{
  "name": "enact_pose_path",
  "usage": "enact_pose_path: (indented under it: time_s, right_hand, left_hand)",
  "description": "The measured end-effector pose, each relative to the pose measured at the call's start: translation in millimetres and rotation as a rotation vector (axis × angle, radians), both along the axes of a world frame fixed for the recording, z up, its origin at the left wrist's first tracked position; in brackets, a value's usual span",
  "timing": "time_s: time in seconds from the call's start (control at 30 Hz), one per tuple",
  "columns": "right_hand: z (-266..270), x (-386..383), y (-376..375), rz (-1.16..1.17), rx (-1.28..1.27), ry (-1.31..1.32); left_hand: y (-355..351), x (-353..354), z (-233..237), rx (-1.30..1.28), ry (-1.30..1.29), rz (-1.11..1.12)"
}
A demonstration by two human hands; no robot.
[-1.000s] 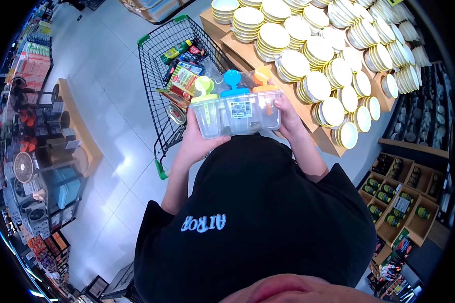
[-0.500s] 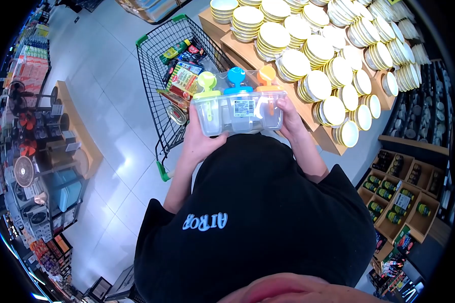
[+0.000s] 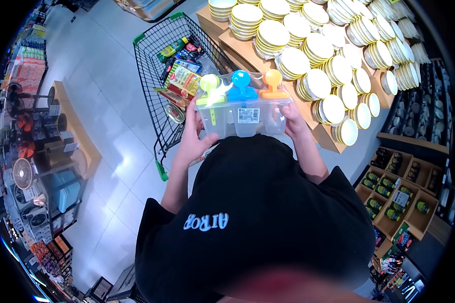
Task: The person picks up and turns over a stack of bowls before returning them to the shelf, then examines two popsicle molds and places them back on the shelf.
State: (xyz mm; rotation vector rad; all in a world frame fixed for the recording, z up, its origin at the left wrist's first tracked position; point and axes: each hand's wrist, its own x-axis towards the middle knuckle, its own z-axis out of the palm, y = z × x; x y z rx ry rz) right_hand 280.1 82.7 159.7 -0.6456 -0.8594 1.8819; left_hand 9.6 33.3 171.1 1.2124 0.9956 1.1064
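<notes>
A clear plastic ice pop mold (image 3: 225,118) with green, blue and orange handles is held in front of my chest, its barcode label facing me. My left hand (image 3: 191,136) grips its left end, thumb low on the near side and fingers around the edge. Around the right end my right hand (image 3: 294,120) is closed, with part of its fingers hidden behind the plastic. Just beyond the mold stands a black wire shopping cart (image 3: 147,65) with green corners, holding several packaged goods, among them a yellow-and-red packet (image 3: 183,79).
Stacked white bowls with yellow rims (image 3: 316,83) cover a wooden display (image 3: 324,137) at the right. Small jars sit in wooden bins (image 3: 414,217) farther right. Fans (image 3: 23,173) and a wooden platform (image 3: 86,151) line the left side, across the tiled floor (image 3: 111,121).
The mold has tilted, so its handles and label sit slightly lower and farther right. My left thumb has shifted a little down and left along it.
</notes>
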Motion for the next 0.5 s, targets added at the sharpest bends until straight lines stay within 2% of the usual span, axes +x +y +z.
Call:
enact_pose_path:
  time_s: [0.03, 0.07, 0.17, 0.2, 0.3, 0.5]
  right_hand:
    - [-1.1, 1.3, 0.1, 0.033, 0.022, 0.019]
    - [0.3, 1.8, -0.7, 0.047, 0.065, -0.032]
    - [9.9, 0.0, -0.4, 0.094, 0.195, -0.166]
    - [13.0, -2.1, -0.1, 0.112, 0.235, -0.199]
    - [10.5, 0.3, -1.9, 0.148, 0.236, -0.235]
    - [8.2, 3.1, -0.4, 0.189, 0.33, -0.379]
  left_hand:
    - [0.5, 1.1, -0.4, -0.073, -0.208, 0.026]
    - [2.0, -1.5, -5.0, -0.089, -0.247, 0.048]
    - [0.4, 2.1, -18.5, -0.093, -0.254, 0.207]
    - [0.7, 0.6, -18.8, -0.07, -0.144, 0.22]
    - [0.2, -0.9, -11.1, -0.113, -0.123, 0.202]
    - [2.1, -5.5, -2.0, -0.028, -0.111, 0.146]
